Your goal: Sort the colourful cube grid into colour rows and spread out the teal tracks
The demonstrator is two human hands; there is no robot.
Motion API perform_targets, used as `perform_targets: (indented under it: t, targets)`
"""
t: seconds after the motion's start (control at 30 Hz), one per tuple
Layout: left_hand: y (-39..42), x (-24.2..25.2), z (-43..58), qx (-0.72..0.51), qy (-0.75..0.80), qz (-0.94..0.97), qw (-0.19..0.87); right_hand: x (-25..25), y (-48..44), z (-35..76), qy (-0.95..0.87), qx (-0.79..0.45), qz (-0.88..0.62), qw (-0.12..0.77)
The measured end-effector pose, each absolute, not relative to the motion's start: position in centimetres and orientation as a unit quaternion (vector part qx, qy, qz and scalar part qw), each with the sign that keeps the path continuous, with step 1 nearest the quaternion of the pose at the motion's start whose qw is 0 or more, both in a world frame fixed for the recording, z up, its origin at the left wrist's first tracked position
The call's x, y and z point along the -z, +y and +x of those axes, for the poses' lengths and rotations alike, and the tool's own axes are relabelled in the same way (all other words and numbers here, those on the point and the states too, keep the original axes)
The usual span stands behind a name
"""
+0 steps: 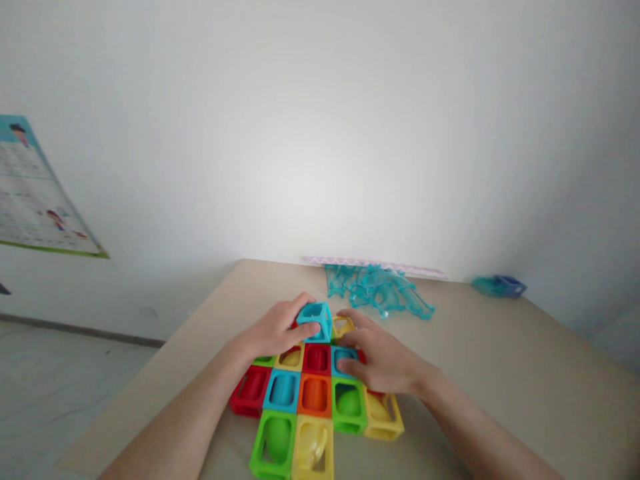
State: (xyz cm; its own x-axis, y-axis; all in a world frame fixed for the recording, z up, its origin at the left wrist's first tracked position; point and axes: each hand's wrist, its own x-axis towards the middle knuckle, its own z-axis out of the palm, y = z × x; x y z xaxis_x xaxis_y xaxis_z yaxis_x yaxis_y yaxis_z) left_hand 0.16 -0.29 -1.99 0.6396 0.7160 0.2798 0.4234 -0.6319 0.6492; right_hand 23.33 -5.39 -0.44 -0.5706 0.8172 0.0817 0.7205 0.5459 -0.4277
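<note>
My left hand grips a light-blue hollow cube block, its thumb across the near face. The cube sits at the far side of a flat cluster of joined cube blocks in several colours. My right hand rests on the cluster's right side, fingers curled around a blue block. Close to its fingertips is a yellow block. Toward me lie a red block, an orange block, a green block and a yellow block. My palms hide parts of the cluster.
Behind the cluster, a heap of translucent teal pieces lies against a pale patterned strip by the wall. A dark-blue cube sits at the table's back right. The beige table ends at the left; a poster hangs beyond.
</note>
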Motion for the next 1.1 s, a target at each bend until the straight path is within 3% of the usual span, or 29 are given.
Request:
perform_targets:
  t: [0.17,0.43,0.57,0.93,1.1]
  targets:
    - [-0.2,2.1,0.2,-0.267,0.333,0.861,0.278,1.1,-4.8,23.7,-0.849,-0.243,-0.446,0.144]
    - [-0.1,2.2,0.2,-0.277,0.339,0.855,0.277,1.3,-5.1,23.2,-0.852,-0.127,-0.468,0.196]
    - [-0.1,2.2,0.2,-0.281,0.335,0.854,0.281,0.8,-5.6,22.9,-0.859,-0.139,-0.437,0.229]
    - [-0.2,2.0,0.0,-0.295,0.339,0.849,0.279,1.0,-6.4,22.3,-0.901,-0.011,-0.385,0.200]
    - [-0.1,2.2,-0.2,-0.297,0.339,0.844,0.290,2.4,-5.2,22.8,-0.922,-0.033,-0.330,0.200]
